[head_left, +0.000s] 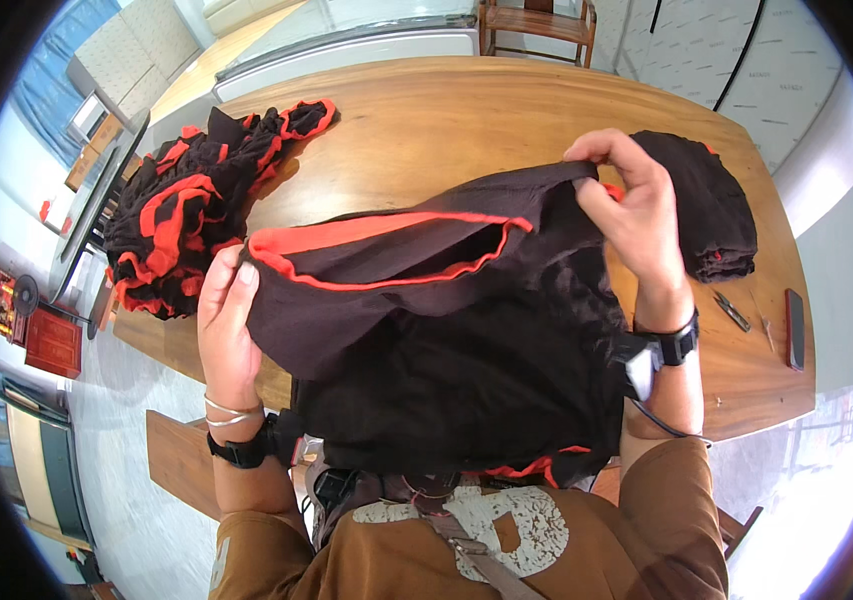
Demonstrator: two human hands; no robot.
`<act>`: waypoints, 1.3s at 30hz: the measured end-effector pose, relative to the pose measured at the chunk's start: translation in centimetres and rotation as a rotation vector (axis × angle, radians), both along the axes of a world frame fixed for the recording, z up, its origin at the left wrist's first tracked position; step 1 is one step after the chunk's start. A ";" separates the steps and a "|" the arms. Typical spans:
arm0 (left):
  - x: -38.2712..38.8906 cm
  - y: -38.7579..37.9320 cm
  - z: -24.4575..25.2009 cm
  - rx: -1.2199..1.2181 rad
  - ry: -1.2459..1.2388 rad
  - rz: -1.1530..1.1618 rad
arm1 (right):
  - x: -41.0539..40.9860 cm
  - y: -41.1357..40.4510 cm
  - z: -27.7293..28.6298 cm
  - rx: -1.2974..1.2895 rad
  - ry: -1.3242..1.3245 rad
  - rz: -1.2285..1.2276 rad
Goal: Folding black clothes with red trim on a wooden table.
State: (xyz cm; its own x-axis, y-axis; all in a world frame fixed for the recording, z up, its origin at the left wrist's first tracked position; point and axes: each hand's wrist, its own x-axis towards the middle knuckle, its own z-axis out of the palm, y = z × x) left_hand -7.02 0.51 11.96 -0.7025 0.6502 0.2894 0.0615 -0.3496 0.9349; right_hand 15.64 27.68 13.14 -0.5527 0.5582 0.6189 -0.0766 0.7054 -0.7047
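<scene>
A black garment with red trim hangs spread between my hands, in front of my body and over the near table edge. My left hand pinches one end of its red-edged opening between thumb and fingers. At the upper right, my right hand grips a black corner of the cloth between thumb and fingertips. The opening gapes between the hands, showing dark fabric inside. Some red trim also shows at the garment's lower edge, near my lap.
On the wooden table, a loose heap of black-and-red garments lies left and a folded black stack right. Thread snips and a smartphone lie near the right edge. A wooden chair stands beyond.
</scene>
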 end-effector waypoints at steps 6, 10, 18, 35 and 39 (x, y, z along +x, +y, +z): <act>-4.5 -0.8 -5.6 -0.412 0.186 -0.019 | -0.2 3.3 -2.6 0.126 -0.487 0.056; -4.7 -1.1 -6.5 -0.431 0.150 -0.014 | -0.3 5.8 -5.8 0.210 -0.767 0.014; -4.6 -1.1 -6.7 -0.444 0.116 -0.038 | -2.6 4.9 -9.9 0.218 -0.829 0.020; -4.5 -1.1 -8.2 -0.502 0.141 -0.105 | 5.9 12.2 -6.7 0.152 -0.979 -0.593; -3.9 -1.2 -7.3 -0.557 0.170 -0.106 | 2.2 7.5 -3.7 0.179 -0.610 -0.284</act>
